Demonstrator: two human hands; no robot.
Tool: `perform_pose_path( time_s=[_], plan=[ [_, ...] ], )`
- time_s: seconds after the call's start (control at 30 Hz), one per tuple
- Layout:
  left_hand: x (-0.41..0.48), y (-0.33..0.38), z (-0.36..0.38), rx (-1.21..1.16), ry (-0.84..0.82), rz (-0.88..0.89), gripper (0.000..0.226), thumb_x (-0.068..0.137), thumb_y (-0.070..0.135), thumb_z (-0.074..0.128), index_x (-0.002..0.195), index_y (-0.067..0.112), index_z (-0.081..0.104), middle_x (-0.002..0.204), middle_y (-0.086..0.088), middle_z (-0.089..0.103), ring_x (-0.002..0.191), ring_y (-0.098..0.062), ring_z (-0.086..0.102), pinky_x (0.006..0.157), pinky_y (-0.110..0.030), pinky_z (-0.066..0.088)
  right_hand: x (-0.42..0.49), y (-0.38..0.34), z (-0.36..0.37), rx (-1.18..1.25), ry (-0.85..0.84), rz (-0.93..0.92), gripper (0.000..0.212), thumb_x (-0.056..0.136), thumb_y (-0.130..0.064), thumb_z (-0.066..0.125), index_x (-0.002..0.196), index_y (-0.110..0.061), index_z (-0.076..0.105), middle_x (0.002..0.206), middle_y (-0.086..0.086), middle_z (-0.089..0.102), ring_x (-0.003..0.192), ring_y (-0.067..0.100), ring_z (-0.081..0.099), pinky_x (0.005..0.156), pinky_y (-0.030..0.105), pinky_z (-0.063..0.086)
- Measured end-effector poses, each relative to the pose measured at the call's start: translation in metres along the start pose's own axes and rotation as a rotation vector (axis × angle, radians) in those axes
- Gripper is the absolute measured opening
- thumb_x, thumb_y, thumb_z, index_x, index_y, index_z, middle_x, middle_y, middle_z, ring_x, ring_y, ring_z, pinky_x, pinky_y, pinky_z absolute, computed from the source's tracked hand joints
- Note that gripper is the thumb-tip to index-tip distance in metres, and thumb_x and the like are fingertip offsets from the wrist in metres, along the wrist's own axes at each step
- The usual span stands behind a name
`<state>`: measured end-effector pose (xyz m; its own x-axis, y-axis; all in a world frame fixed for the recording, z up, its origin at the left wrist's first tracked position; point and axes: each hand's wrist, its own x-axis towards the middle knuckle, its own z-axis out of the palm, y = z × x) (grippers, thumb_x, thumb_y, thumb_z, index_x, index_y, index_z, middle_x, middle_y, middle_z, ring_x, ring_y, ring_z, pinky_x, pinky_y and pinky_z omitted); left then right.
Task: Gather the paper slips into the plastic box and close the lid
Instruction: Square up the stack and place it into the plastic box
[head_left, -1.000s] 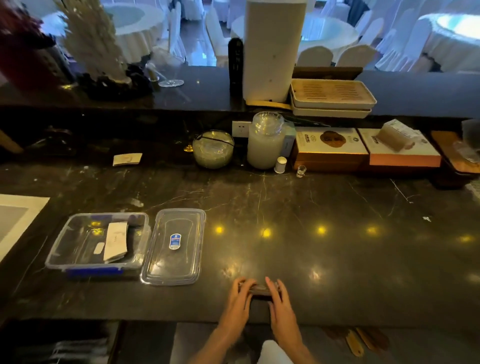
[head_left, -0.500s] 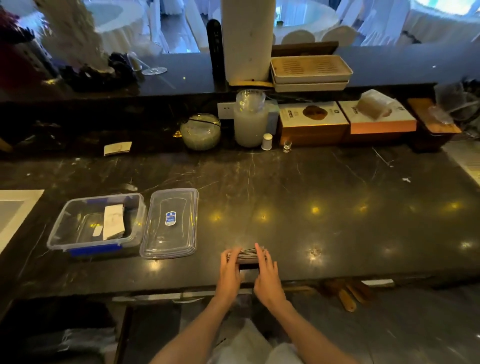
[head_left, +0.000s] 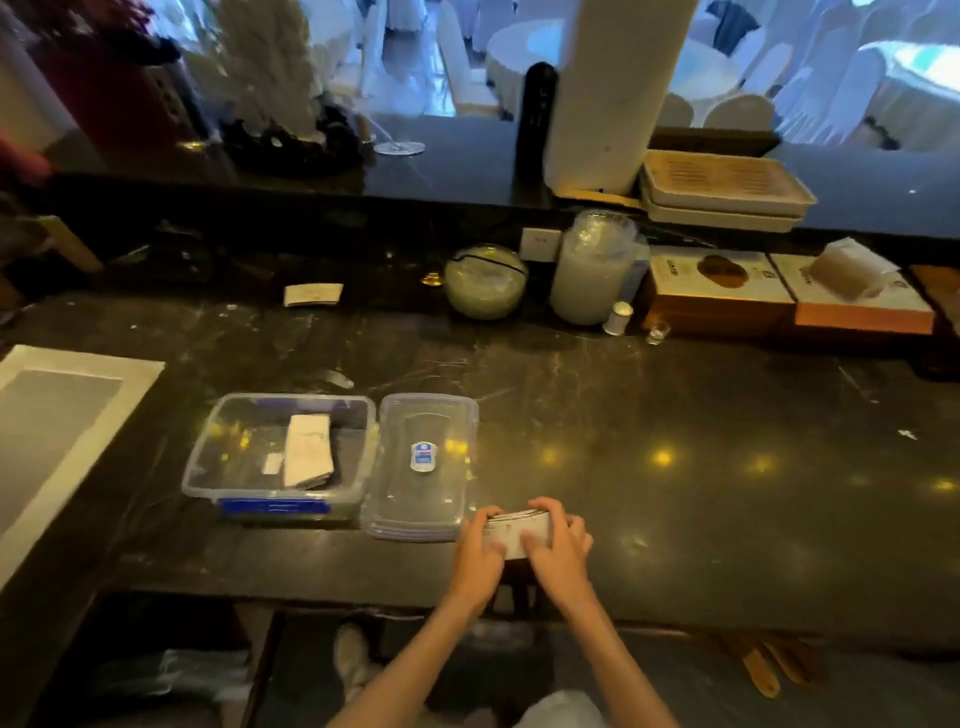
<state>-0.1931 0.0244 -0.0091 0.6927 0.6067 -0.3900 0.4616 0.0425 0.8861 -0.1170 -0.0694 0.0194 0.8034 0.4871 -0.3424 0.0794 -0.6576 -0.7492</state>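
A clear plastic box (head_left: 208, 452) with a blue front clip stands open on the dark marble counter, left of centre. Inside it lies a folded stack of white paper slips (head_left: 307, 450) and one small slip beside it. The clear lid (head_left: 422, 514) rests flat on the counter right beside the box, a small blue sticker at its middle. Just right of the lid's near corner, my left hand (head_left: 478, 556) and my right hand (head_left: 558, 551) together clasp a stack of white paper slips (head_left: 517, 531), tilted up off the counter between them.
A loose card (head_left: 313, 294) lies at the back left. A round glass bowl (head_left: 485, 280), a tall jar (head_left: 592, 270), a small white shaker (head_left: 618, 318) and flat boxes (head_left: 719, 291) line the back. A white-framed panel (head_left: 57, 431) lies at the left edge.
Both hands have raised and tilted the stack of slips so its white face shows, moving it slightly left toward the lid. The camera view has shifted.
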Motion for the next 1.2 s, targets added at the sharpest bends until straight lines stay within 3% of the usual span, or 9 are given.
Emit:
perform_pose_path(
  time_s=[0.07,0.27,0.33,0.43,0.57,0.73,0.9,1.1,1.2],
  plan=[
    [0.002,0.014,-0.053,-0.041,-0.049,0.008,0.046,0.078,-0.001,0.047,0.115,0.024,0.055,0.123,-0.016,0.053,0.110,-0.028,0.057,0.084,-0.026,0.053,0.003,-0.048,0.021,0.027,-0.030,-0.044,0.046,0.080,-0.003,0.052,0.106,-0.042,0.048,0.112,0.000,0.039,0.110,0.021,0.045,0.091,0.028,0.043],
    [0.029,0.064,-0.232,-0.081,0.072,0.109,0.040,0.087,0.011,0.060,0.125,0.024,0.058,0.128,-0.007,0.056,0.116,-0.022,0.057,0.100,-0.041,0.051,0.026,-0.199,0.100,0.098,-0.112,-0.216,0.044,0.083,0.002,0.060,0.119,-0.022,0.056,0.120,0.003,0.052,0.097,0.008,0.052,0.077,-0.003,0.038],
    [0.044,0.075,-0.286,-0.009,0.086,0.126,0.036,0.090,0.002,0.060,0.123,0.015,0.063,0.118,-0.007,0.064,0.106,-0.020,0.061,0.086,-0.033,0.053,0.034,-0.239,0.126,0.135,-0.183,-0.234,0.044,0.085,0.001,0.060,0.123,-0.019,0.054,0.124,0.004,0.054,0.105,0.014,0.055,0.090,0.012,0.046],
    [0.056,0.084,-0.345,0.066,0.031,0.058,0.030,0.093,0.010,0.059,0.122,0.014,0.065,0.111,-0.005,0.068,0.088,-0.015,0.062,0.056,-0.018,0.047,0.044,-0.285,0.150,0.159,-0.340,-0.126,0.040,0.090,-0.004,0.057,0.126,-0.020,0.050,0.121,0.009,0.054,0.095,0.019,0.063,0.071,0.033,0.060],
    [0.074,0.090,-0.380,0.107,0.018,0.045,0.026,0.094,0.015,0.057,0.119,0.018,0.064,0.108,-0.001,0.067,0.091,-0.015,0.063,0.069,-0.029,0.053,0.058,-0.320,0.175,-0.043,-0.366,-0.132,0.036,0.095,-0.016,0.052,0.129,-0.024,0.043,0.117,0.006,0.051,0.086,0.018,0.064,0.067,0.028,0.059],
    [0.102,0.092,-0.412,0.049,-0.002,0.009,0.028,0.093,0.017,0.056,0.117,0.026,0.068,0.111,0.002,0.069,0.085,-0.011,0.061,0.053,-0.016,0.045,0.084,-0.350,0.185,-0.067,-0.473,-0.135,0.041,0.096,-0.024,0.054,0.135,-0.022,0.042,0.120,0.002,0.050,0.085,0.012,0.062,0.056,0.016,0.055],
    [0.138,0.101,-0.453,0.005,-0.013,-0.009,0.029,0.090,0.009,0.056,0.110,0.020,0.073,0.112,-0.004,0.070,0.106,-0.022,0.063,0.084,-0.042,0.059,0.115,-0.369,0.205,-0.425,-0.465,-0.308,0.085,0.073,-0.052,0.074,0.144,-0.028,0.033,0.155,-0.011,0.011,0.137,0.022,0.031,0.104,0.037,0.041],
    [0.173,0.110,-0.475,0.047,-0.027,0.118,0.035,0.093,0.024,0.061,0.124,0.040,0.060,0.124,0.001,0.053,0.111,-0.020,0.058,0.083,-0.034,0.057,0.153,-0.388,0.211,-0.600,-0.254,-0.576,0.071,0.076,-0.048,0.073,0.136,-0.033,0.039,0.138,-0.007,0.049,0.122,0.013,0.051,0.099,0.028,0.043],
    [0.185,0.104,-0.485,-0.393,-0.138,0.180,0.072,0.084,0.027,0.074,0.142,0.048,0.037,0.131,-0.005,0.059,0.113,-0.024,0.064,0.077,-0.034,0.054,0.164,-0.389,0.200,-0.517,-0.236,-0.546,0.066,0.073,-0.058,0.067,0.131,-0.042,0.037,0.131,-0.013,0.052,0.110,0.002,0.053,0.089,0.023,0.049]
  ],
)
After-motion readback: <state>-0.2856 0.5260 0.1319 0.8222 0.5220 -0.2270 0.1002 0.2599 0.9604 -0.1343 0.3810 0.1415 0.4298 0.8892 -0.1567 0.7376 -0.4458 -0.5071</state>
